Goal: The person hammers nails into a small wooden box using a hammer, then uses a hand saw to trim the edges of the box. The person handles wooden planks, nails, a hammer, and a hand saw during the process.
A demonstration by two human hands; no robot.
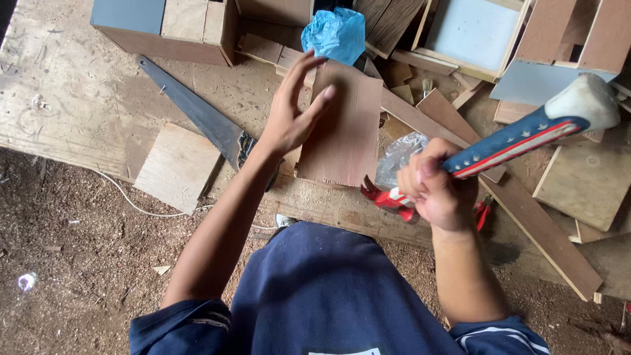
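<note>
Right hand [439, 190] grips a hammer [519, 141]; left hand [292, 112] steadies a board [345, 135].

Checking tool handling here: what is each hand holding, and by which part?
The right hand grips the hammer by its handle's lower end. The left hand holds nothing, fingers resting against the brown wooden panel.

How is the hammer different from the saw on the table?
The hammer is raised in the right hand, while the handsaw lies flat on the workbench, touched by no hand. The hammer's handle is painted red, white and blue with stars; the handsaw's blade is plain dark grey. The hammer ends in a pale, blunt head; the handsaw narrows to a point. Both are woodworking hand tools.
</note>
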